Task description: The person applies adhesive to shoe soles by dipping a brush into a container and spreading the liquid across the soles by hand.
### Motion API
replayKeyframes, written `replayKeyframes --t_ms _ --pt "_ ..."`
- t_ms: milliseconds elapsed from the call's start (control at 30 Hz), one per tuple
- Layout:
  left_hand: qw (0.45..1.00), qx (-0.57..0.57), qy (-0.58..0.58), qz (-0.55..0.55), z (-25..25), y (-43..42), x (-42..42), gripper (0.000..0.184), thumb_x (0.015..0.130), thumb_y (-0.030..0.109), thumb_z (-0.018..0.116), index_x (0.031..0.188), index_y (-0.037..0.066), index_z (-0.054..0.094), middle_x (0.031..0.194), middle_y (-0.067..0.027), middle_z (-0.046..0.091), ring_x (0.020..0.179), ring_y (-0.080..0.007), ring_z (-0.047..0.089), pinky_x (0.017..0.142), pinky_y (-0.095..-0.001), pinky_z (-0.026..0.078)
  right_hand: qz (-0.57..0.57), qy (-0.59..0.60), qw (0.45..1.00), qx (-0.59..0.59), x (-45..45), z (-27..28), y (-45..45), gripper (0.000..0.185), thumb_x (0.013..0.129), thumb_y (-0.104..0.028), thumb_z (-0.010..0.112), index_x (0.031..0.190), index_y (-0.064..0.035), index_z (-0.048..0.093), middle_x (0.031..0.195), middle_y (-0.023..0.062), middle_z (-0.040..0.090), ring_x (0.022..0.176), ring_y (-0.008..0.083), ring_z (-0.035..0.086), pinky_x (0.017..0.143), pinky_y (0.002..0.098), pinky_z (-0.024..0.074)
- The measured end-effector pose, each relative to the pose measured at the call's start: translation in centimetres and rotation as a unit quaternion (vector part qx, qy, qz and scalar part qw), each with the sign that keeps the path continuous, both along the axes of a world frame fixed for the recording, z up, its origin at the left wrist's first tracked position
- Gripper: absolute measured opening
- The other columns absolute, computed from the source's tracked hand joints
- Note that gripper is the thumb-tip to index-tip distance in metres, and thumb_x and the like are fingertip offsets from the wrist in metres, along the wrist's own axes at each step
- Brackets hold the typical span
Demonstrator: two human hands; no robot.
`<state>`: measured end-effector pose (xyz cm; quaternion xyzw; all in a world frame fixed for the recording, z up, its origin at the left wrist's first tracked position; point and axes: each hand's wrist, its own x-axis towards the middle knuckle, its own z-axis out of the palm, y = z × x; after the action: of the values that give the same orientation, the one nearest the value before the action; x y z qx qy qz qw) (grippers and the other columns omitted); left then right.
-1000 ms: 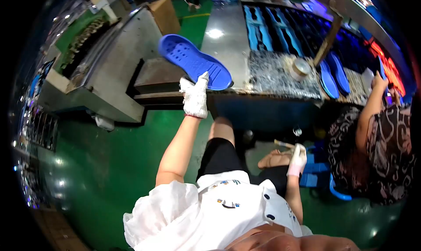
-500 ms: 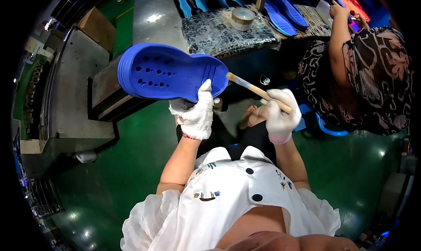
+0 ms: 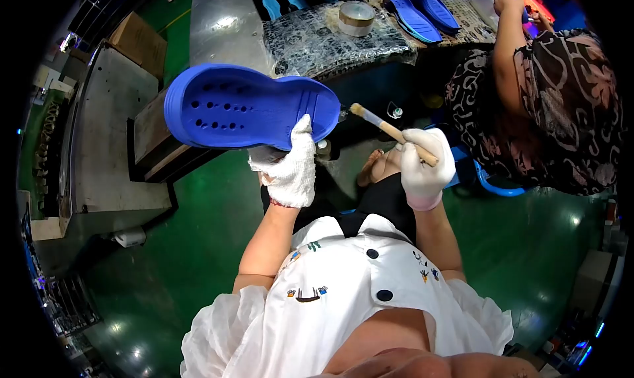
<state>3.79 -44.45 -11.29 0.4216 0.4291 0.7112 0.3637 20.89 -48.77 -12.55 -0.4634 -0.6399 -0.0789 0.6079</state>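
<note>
My left hand [image 3: 292,173], in a white knitted glove, grips a blue shoe sole [image 3: 267,119] near its narrower end, thumb on the inner face and the other fingers mostly hidden beneath. Two rows of small holes run through the sole's wider part, on the left. In my gloved right hand [image 3: 426,170] is a wooden-handled paintbrush [image 3: 386,128], its bristles pointing up and left. A small gap separates the bristle tip from the sole's right end.
Ahead stands a plastic-covered table [image 3: 330,44] bearing a tape roll [image 3: 356,18] and blue soles [image 3: 415,18]. A co-worker in a patterned top [image 3: 561,107] sits at right beside a blue stool [image 3: 492,186]. Metal machinery [image 3: 112,133] stands left, near a cardboard box [image 3: 139,44].
The brush has come away from the sole's right end, leaving a small gap. The sole and my left hand sit slightly further left in view. Both grips stay the same.
</note>
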Motion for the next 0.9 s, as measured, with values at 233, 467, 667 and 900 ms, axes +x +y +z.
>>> replayKeyframes --t_ms 233,467,667,900 --pt "0.999 -0.051 0.017 -0.006 0.6 -0.3 0.5 0.049 0.076 -0.003 0.067 0.120 -0.001 0.046 0.110 -0.0140 0.058 0.091 -0.0191 0.061 0.078 -0.0314 0.054 0.037 -0.012 0.999 -0.013 -0.5 0.2 0.2 0.026 0.058 0.011 0.063 0.080 -0.0031 0.060 0.066 0.0070 0.059 0.055 0.0225 0.054 0.048 0.0295 0.0433" --pt "0.999 -0.017 0.032 0.041 -1.1 0.5 0.2 0.052 0.074 -0.003 0.069 0.121 -0.001 0.044 0.111 -0.0146 0.057 0.092 -0.0193 0.060 0.083 -0.0326 0.052 0.056 0.017 0.998 -0.026 0.3 0.6 -0.3 0.022 0.061 0.006 0.062 0.082 -0.0019 0.060 0.065 0.0074 0.058 0.054 0.0222 0.053 0.049 0.0294 0.0420" --pt "0.999 -0.034 0.031 0.019 -0.8 0.7 0.4 0.058 0.073 -0.005 0.068 0.124 -0.002 0.040 0.114 -0.0160 0.054 0.098 -0.0209 0.059 0.086 -0.0336 0.051 0.101 0.011 0.995 -0.022 0.4 -0.2 -0.3 0.020 0.063 0.004 0.062 0.081 -0.0030 0.059 0.067 0.0071 0.059 0.054 0.0220 0.052 0.049 0.0298 0.0414" --pt "0.999 -0.037 0.002 0.005 -1.8 0.3 0.5 0.063 0.073 -0.006 0.068 0.127 0.000 0.036 0.115 -0.0155 0.054 0.098 -0.0211 0.059 0.085 -0.0339 0.051 -0.009 -0.011 1.000 0.003 1.2 -1.0 0.3 0.028 0.061 0.013 0.061 0.084 -0.0026 0.059 0.068 0.0084 0.058 0.055 0.0230 0.053 0.049 0.0295 0.0426"
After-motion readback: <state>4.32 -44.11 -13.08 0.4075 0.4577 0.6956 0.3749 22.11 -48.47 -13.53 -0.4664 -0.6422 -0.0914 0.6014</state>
